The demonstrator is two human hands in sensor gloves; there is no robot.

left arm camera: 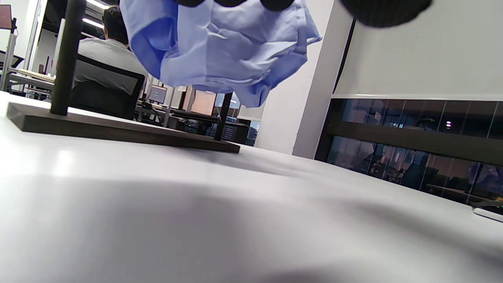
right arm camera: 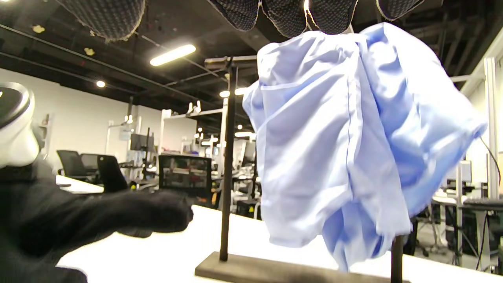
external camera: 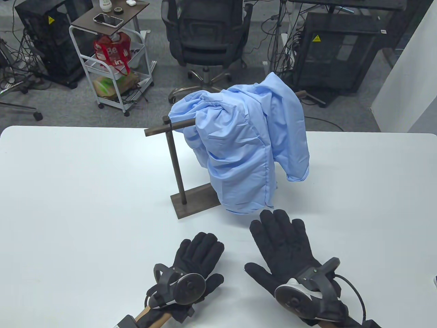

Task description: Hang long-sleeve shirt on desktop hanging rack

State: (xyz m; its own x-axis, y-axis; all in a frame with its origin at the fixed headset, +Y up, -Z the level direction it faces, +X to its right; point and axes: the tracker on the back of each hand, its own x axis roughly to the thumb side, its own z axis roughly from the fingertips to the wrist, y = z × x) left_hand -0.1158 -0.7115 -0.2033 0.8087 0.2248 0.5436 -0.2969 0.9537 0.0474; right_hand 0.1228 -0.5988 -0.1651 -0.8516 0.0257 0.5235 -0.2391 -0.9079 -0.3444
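While shirt (external camera: 245,143) drapes bunched over rack (external camera: 177,171), frame centre | left hand (external camera: 196,261) and right hand (external camera: 285,246) (fingers spread, holding nothing) lower centre above surface (external camera: 68,205)

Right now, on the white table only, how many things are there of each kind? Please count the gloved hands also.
Light blue shirt, draped over the rack's bar: 1
Dark wooden hanging rack: 1
Gloved hands, left hand and right hand, both flat with fingers spread, touching nothing else: 2
Total: 4
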